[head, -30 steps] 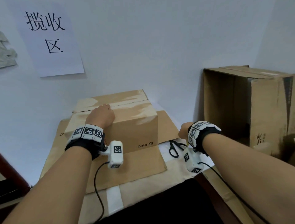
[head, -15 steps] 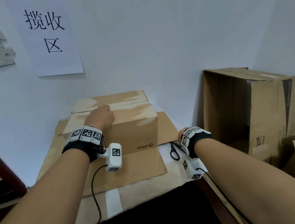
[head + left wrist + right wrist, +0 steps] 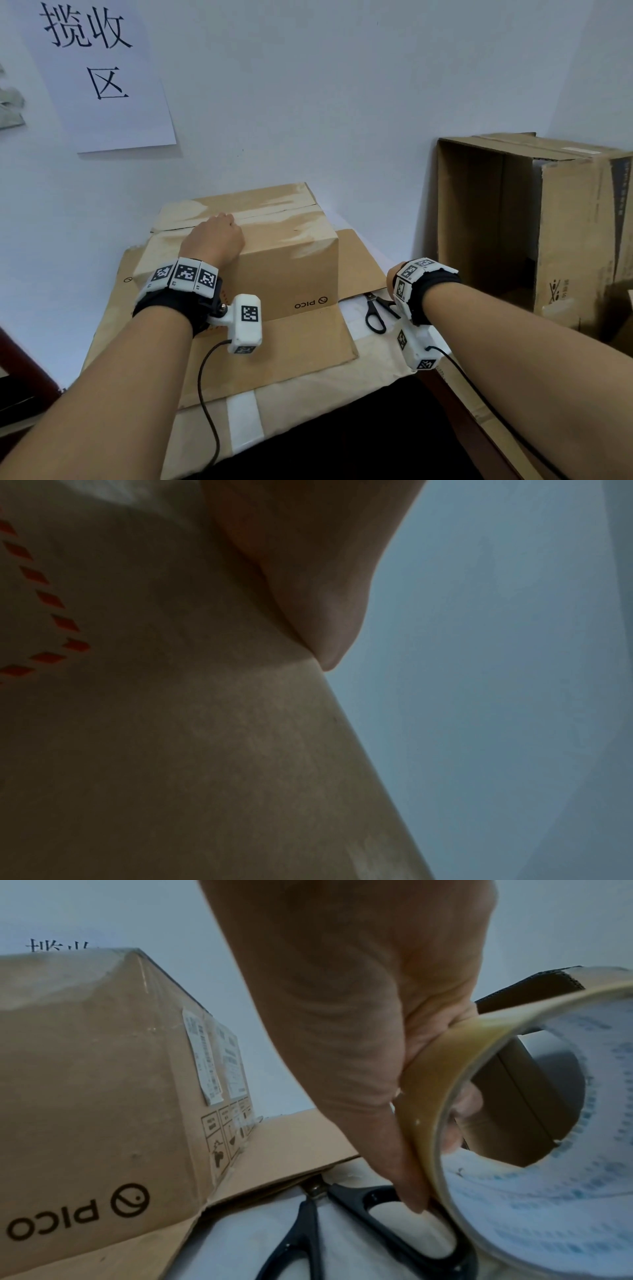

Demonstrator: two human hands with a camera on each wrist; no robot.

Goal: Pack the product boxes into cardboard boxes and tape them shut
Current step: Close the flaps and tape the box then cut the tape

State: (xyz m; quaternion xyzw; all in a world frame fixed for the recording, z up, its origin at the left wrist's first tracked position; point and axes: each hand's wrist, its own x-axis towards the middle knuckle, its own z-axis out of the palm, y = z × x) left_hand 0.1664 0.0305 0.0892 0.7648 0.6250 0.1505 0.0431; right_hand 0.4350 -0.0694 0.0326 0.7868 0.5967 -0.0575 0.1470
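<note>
A brown cardboard box [image 3: 284, 270] printed PICO stands on the table with its top flaps down and glossy tape across them. My left hand [image 3: 214, 236] rests on its top near the front left edge; the left wrist view shows the hand [image 3: 308, 574] lying against the box [image 3: 205, 750]. My right hand [image 3: 390, 279] is right of the box [image 3: 85, 1083], mostly hidden behind its wristband. The right wrist view shows this hand [image 3: 342, 1015] gripping a roll of tan tape [image 3: 431, 1085], thumb outside, fingers through the core, just above black scissors [image 3: 308, 1231].
The scissors [image 3: 376, 310] lie on the white table cover [image 3: 359, 373] beside a flattened cardboard sheet [image 3: 301, 342] under the box. A large open carton [image 3: 565, 222] stands on its side at the right. A paper sign [image 3: 99, 68] hangs on the wall.
My right hand has shifted slightly left and lower, toward the scissors. My left hand has stayed on the box top.
</note>
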